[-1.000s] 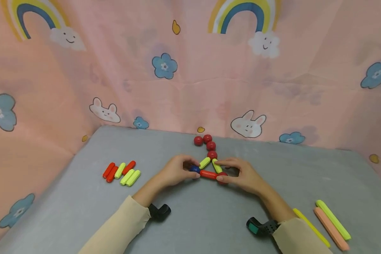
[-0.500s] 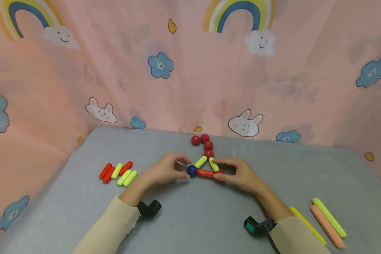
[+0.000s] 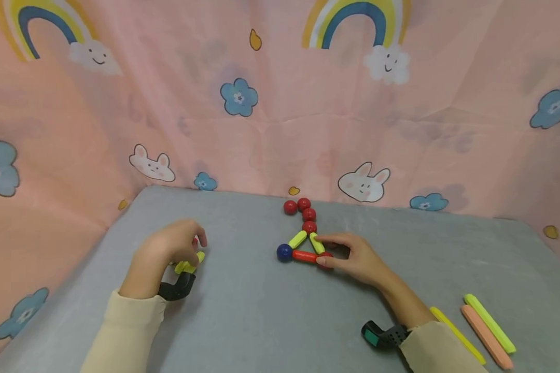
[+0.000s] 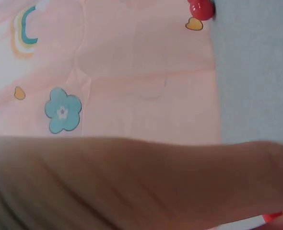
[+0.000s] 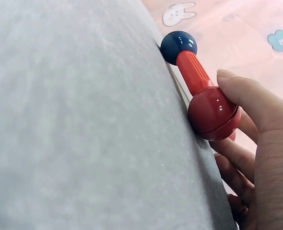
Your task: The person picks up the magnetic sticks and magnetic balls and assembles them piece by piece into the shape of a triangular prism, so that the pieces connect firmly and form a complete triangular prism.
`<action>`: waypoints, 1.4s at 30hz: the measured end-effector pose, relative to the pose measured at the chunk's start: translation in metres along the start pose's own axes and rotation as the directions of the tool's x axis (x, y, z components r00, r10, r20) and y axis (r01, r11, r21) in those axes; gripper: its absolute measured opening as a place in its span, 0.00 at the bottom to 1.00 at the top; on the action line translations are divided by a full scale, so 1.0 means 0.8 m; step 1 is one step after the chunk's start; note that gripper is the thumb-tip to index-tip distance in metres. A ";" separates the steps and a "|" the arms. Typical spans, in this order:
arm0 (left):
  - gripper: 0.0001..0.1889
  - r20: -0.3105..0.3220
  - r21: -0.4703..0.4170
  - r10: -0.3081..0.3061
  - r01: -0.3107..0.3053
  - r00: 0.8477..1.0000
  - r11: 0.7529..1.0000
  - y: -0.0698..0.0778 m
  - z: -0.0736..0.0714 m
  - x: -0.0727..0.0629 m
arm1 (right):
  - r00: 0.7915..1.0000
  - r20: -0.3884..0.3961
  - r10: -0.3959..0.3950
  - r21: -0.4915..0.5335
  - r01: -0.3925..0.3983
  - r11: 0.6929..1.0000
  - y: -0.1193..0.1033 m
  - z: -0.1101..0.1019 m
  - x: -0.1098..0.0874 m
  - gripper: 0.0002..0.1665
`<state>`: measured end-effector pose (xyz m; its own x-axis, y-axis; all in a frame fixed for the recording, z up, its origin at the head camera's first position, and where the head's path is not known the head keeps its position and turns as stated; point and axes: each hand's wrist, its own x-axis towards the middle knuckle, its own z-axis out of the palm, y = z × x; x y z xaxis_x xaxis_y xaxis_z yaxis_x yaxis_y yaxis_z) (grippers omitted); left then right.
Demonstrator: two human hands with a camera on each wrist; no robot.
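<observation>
A triangle lies mid-table: a blue ball [image 3: 284,253], a red rod [image 3: 304,256] along the front, a red ball [image 5: 213,112] at its right corner, and two short yellow rods [image 3: 297,239] rising to another red ball [image 3: 309,227]. My right hand [image 3: 357,257] holds the right corner, thumb against the red ball and forefinger at the right yellow rod. Over the pile at the left, my left hand [image 3: 168,246] reaches down with bent fingers. Short yellow rods [image 3: 184,268] show beneath it; most of the pile is hidden, and any grip on a rod cannot be made out.
Several red balls [image 3: 304,204] run from the triangle's top toward the back edge. At the right front lie a thin yellow stick [image 3: 458,335], a peach stick [image 3: 487,336] and a lime stick [image 3: 490,323]. A pink printed curtain [image 3: 280,114] borders the grey table [image 3: 261,321].
My left hand has let go of the blue ball and travelled left to the short rods. My right hand stays at the triangle's right corner.
</observation>
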<state>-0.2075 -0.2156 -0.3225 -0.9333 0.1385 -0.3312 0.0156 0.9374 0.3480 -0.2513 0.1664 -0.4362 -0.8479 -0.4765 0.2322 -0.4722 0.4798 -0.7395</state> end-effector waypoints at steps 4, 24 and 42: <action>0.18 0.009 0.021 -0.042 0.042 0.999 0.999 -0.002 0.006 0.001 | 1.000 0.009 -0.004 -0.001 0.004 1.000 0.000 0.001 -0.001 0.27; 0.12 -0.040 0.058 0.101 -0.099 0.994 0.993 0.003 0.020 0.027 | 1.000 0.008 0.010 -0.012 -0.010 1.000 -0.001 -0.005 0.003 0.28; 0.12 -0.203 -0.296 0.367 -0.414 0.908 0.861 0.030 0.032 0.051 | 1.000 -0.001 0.031 -0.020 -0.031 0.999 -0.002 0.000 0.002 0.29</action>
<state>-0.2360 -0.1795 -0.3503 -0.9142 0.4053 0.0049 0.2941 0.6548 0.6962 -0.2516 0.1649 -0.4350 -0.8624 -0.4606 0.2100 -0.4504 0.5087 -0.7337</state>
